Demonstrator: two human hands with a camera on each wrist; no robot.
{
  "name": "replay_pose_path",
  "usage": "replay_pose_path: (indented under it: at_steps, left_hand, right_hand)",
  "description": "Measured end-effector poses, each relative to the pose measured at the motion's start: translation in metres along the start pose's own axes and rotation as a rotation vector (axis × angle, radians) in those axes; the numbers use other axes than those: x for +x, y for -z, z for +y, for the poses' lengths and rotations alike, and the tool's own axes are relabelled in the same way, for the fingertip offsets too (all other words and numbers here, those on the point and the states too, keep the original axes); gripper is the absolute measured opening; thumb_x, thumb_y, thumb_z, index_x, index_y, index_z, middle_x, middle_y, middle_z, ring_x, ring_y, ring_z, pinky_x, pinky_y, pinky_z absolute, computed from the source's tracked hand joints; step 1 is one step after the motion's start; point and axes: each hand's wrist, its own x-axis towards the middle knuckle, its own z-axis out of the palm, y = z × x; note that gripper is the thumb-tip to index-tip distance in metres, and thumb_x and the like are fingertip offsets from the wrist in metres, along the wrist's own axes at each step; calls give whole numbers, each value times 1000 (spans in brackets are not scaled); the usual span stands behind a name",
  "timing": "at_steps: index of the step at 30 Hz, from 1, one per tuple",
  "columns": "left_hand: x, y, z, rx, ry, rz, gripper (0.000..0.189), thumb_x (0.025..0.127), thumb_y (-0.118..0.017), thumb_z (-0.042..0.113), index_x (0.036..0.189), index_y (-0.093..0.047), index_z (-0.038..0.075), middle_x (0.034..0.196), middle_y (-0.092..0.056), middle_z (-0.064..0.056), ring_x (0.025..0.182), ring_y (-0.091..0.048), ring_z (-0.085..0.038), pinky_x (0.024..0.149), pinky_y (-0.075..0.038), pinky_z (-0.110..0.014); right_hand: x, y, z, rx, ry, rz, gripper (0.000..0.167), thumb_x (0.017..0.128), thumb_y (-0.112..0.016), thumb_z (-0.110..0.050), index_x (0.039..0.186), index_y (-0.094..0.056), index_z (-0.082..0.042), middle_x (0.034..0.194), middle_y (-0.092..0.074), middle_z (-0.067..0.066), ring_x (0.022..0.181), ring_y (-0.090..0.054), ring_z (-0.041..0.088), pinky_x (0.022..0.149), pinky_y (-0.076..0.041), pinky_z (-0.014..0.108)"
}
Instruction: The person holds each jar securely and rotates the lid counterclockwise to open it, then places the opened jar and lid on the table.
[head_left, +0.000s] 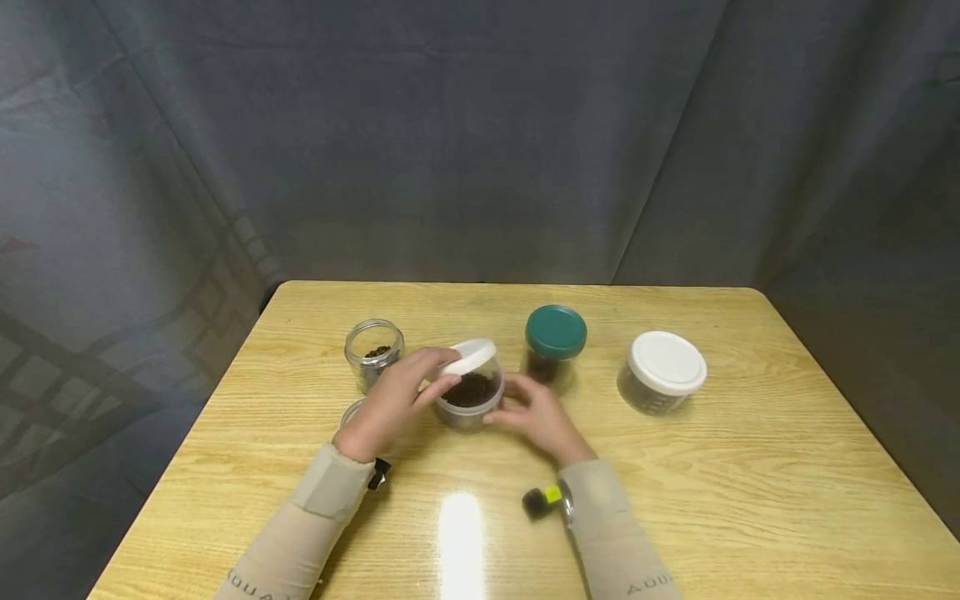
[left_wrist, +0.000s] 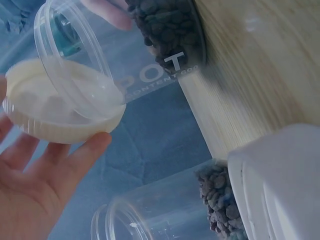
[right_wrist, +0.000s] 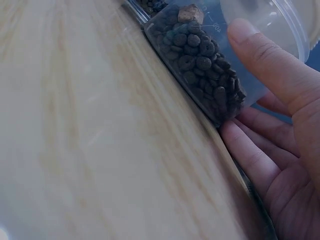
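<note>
In the head view, a clear plastic jar (head_left: 468, 408) with dark brown pellets stands near the middle of the table. My left hand (head_left: 397, 400) holds a white screw lid (head_left: 472, 354) by its edge. The lid is tilted against the jar's rim, leaving the mouth partly uncovered; the left wrist view shows the lid's hollow inside (left_wrist: 35, 95). On the jar's right side, my right hand (head_left: 536, 417) grips the wall, thumb in front. Through that wall the pellets (right_wrist: 200, 65) show in the right wrist view, with one lighter chunk among them.
Left of the jar stands an uncovered glass jar (head_left: 375, 342) with dark pellets. A round lid (head_left: 351, 411) lies partly hidden by my left wrist. Behind and right stand a green-lidded jar (head_left: 556, 332) and a white-lidded jar (head_left: 667, 364). A grey curtain (head_left: 480, 150) hangs behind the table.
</note>
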Motion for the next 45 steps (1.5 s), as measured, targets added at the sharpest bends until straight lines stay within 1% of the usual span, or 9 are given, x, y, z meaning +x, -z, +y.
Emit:
replay_pose_path:
  at_steps: [5,9,17,22,27,32,36,41,45]
  left_hand:
    - [0,0,-3,24,37,76,31,103,-60,26,130,-62,10,125,-68,-7,111,-67,-24,92,-58,-43]
    - [1,1,-3,41,62,134,28,104,-59,25,126,-63,9,113,-70,-7,98,-67,-21,81,-61,-40]
    - [1,8,4,112,134,250,32,106,-56,27,123,-63,2,99,-69,-12,81,-65,-21,66,-58,-34]
    - [2,11,5,147,151,275,31,105,-58,25,119,-65,-2,96,-70,-15,77,-66,-23,65,-59,-36]
    - [2,15,6,185,164,302,28,103,-63,22,110,-68,-5,89,-72,-16,75,-70,-25,63,-61,-36]
    - [0,25,7,235,168,333,22,99,-66,17,96,-71,-4,75,-69,-13,62,-65,-22,55,-58,-37]
    - [-1,34,7,247,177,362,19,97,-67,14,91,-72,-3,72,-69,-13,58,-64,-23,54,-57,-39]
    - [-1,39,8,224,211,337,20,95,-65,15,89,-74,-2,71,-71,-11,56,-63,-19,52,-56,-36]
    - [-1,44,8,164,301,283,20,94,-64,16,87,-74,0,68,-67,-4,53,-55,-14,50,-49,-29]
  right_hand:
    - [-1,-1,-2,-13,-10,8,73,72,-92,-31,136,-62,-13,135,-65,4,126,-59,24,109,-46,45]
    - [-1,-2,-3,-32,-18,13,74,72,-91,-34,137,-61,-14,135,-65,3,126,-60,23,109,-46,44]
    - [1,-6,-7,-31,-19,21,77,73,-90,-34,140,-58,-11,138,-62,6,128,-58,25,110,-46,45]
    - [3,-10,-9,-41,-22,43,78,75,-89,-35,142,-57,-11,141,-61,6,128,-58,23,107,-48,40]
    - [3,-15,-13,-8,-30,63,78,78,-87,-30,145,-53,-8,146,-55,12,132,-55,28,105,-50,36]
    - [7,-21,-16,3,-25,80,75,82,-85,-25,146,-51,-7,149,-52,15,134,-53,31,104,-50,34]
    - [10,-23,-18,2,-26,103,76,83,-83,-22,149,-47,-7,150,-50,15,135,-52,31,104,-49,32]
    - [15,-24,-21,-38,-41,143,76,86,-81,-20,151,-44,-6,151,-49,16,135,-52,31,105,-49,35]
    - [21,-27,-24,-67,-54,157,75,88,-79,-23,153,-42,-8,153,-48,13,137,-50,29,107,-47,36]
